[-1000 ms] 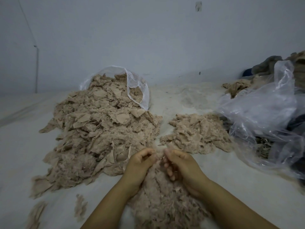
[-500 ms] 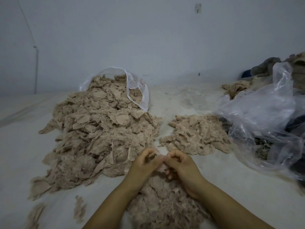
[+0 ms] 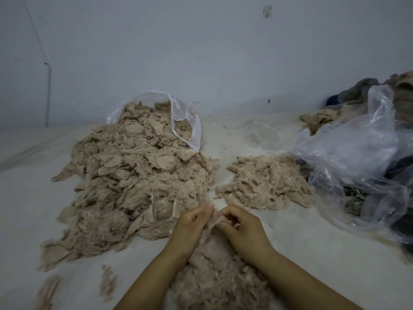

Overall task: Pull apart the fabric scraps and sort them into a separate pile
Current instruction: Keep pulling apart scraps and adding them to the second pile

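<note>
Both forearms run out of the bottom edge, so nothing past them shows. The left hand [image 3: 190,229] and right hand [image 3: 244,227] curl their fingertips into a tuft of fabric scrap [image 3: 213,220], and where each grip ends is lost in blur and fuzz. The near heap of scraps [image 3: 214,278] is partly hidden under the arms and cut by the bottom edge. The far end of the big left pile [image 3: 134,175] sits inside a clear bag [image 3: 185,121], its depth unseen. On the right, the crumpled plastic bag [image 3: 357,164] veils dark contents too murky to name, and the right edge cuts it and the cloths [image 3: 368,90] beyond it.
</note>
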A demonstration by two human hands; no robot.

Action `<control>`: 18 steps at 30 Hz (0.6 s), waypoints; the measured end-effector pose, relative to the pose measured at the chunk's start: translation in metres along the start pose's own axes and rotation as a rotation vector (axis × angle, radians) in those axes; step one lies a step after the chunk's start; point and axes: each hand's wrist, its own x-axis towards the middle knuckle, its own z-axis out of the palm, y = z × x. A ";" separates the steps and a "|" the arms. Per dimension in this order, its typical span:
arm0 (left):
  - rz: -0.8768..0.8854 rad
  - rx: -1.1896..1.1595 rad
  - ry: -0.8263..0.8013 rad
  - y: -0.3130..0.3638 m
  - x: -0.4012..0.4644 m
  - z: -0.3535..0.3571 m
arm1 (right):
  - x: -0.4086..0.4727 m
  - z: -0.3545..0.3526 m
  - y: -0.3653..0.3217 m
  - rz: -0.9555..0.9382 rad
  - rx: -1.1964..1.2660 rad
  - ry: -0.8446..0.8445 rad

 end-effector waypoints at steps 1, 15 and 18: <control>0.008 0.013 -0.006 -0.001 0.001 -0.001 | 0.000 -0.001 0.000 0.007 0.017 0.025; 0.142 0.154 0.027 -0.001 0.003 -0.003 | 0.004 -0.003 0.002 0.161 0.360 0.139; 0.162 0.230 0.003 -0.004 0.002 0.001 | 0.004 -0.003 0.001 0.207 0.559 0.096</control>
